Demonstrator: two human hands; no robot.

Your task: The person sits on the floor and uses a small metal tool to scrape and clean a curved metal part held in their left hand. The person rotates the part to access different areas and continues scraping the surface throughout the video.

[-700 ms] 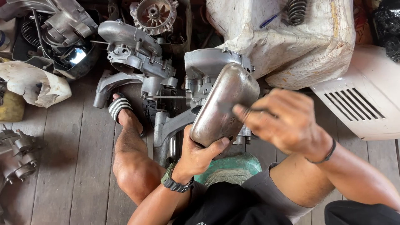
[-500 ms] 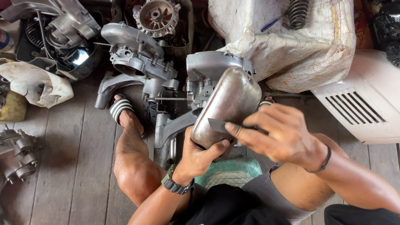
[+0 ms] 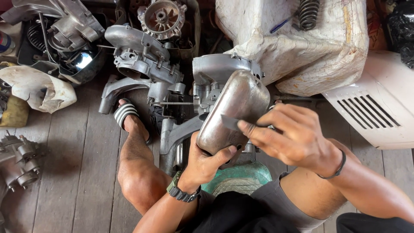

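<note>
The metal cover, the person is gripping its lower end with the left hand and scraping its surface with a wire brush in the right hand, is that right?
Not quite. The head view shows the left hand gripping the lower end of the metal cover, but the right hand presses a thin flat blade to its surface, not a wire brush.

Dull rounded metal cover (image 3: 237, 110), tilted, hand-held

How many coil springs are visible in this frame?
1: a dark spring lies on the white sack at top, beyond the right hand. Others may be hidden among the parts.
</note>
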